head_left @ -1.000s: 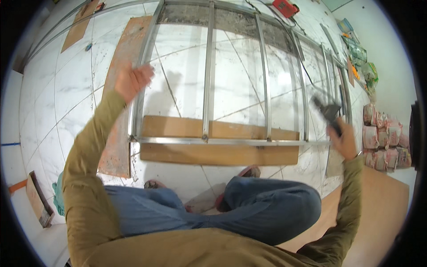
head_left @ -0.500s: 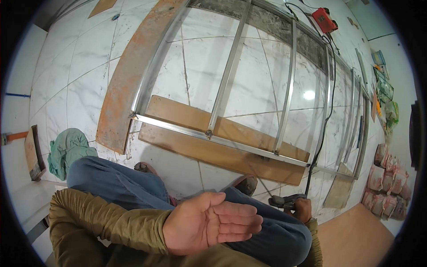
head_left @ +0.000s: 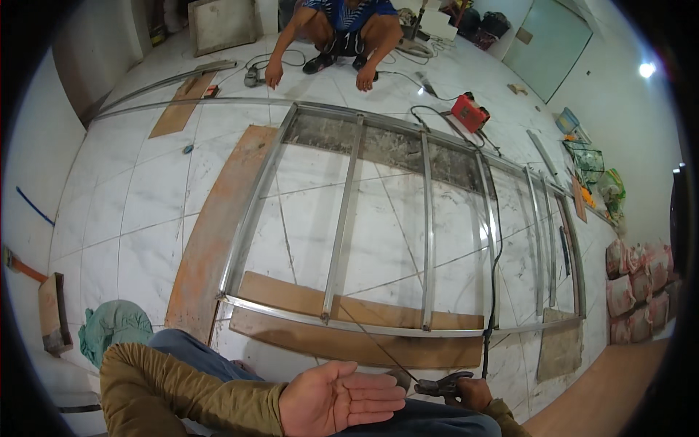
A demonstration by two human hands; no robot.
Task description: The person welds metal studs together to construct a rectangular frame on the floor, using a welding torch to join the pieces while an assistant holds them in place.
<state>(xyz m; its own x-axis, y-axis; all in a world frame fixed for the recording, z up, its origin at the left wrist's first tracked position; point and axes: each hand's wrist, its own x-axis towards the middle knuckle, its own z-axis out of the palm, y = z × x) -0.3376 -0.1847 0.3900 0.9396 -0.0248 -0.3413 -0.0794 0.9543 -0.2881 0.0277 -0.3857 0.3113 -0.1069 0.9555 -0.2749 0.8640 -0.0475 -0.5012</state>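
My left hand (head_left: 341,399) is palm up at the bottom centre, fingers stretched out and holding nothing. To its right, my right hand (head_left: 472,395) grips a dark electrode holder (head_left: 444,386), from which a thin rod (head_left: 378,352) slants up toward the near edge of a metal frame. The frame (head_left: 427,255), made of silver square tubes with crossbars, lies in front of me on the tiled floor (head_left: 204,240). Under it are tan boards (head_left: 357,350), a long rust-stained plank (head_left: 207,233) at the left and a dark dirty strip (head_left: 386,151) at the far side. A black cable runs from the holder across it.
A co-worker (head_left: 342,36) squats beyond the frame, hands hanging, near a grinder (head_left: 253,76). A red machine (head_left: 470,113) with cables stands at the far right. Stacked sacks (head_left: 637,291) line the right wall; a green cloth (head_left: 113,328) lies at my lower left.
My left hand has come down from beside the frame to lie palm up before me. My right hand has lowered with the holder. The view has tilted up, bringing the co-worker into sight.
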